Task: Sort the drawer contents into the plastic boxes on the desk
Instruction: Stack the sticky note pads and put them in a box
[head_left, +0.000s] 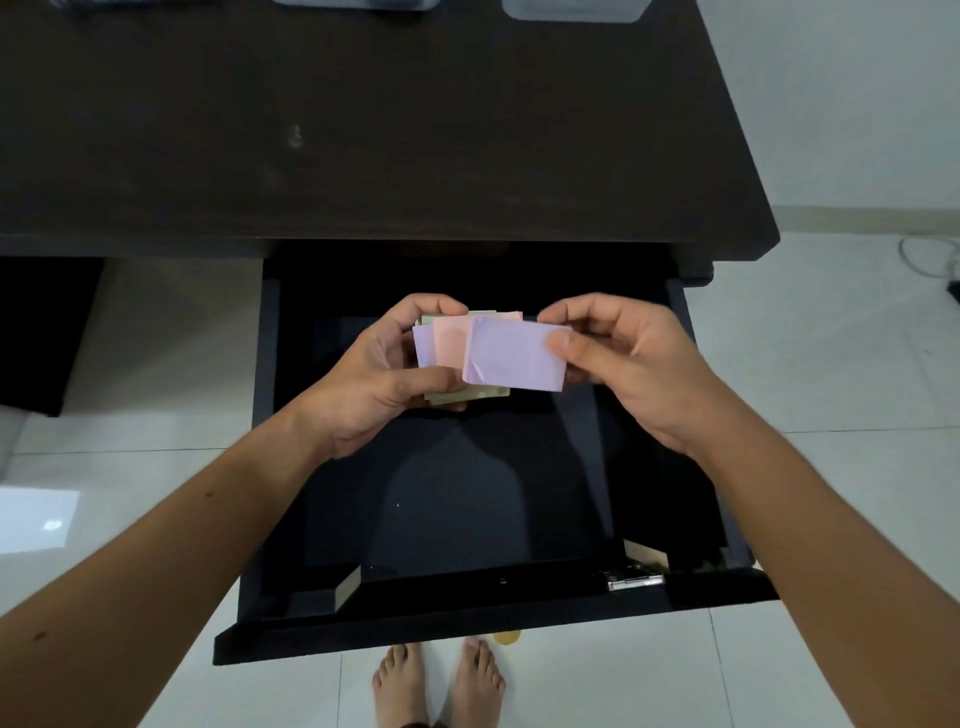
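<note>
Over the open black drawer (467, 608), my left hand (379, 379) grips a small stack of sticky notes (447, 348) in pink, purple and pale green. My right hand (623, 358) pinches the right edge of the top purple note (511, 356) between thumb and fingers. Both hands hover above the drawer's dark floor. At the far edge of the dark desk (363, 130) stand two clear plastic boxes, one in the middle (358, 4) and one to the right (576, 9), both cut off by the frame.
A small metal lock part (634, 579) sits at the drawer's front right corner. My bare feet (441, 686) stand on the white tiled floor below the drawer front. A cable (930, 260) lies on the floor at the right.
</note>
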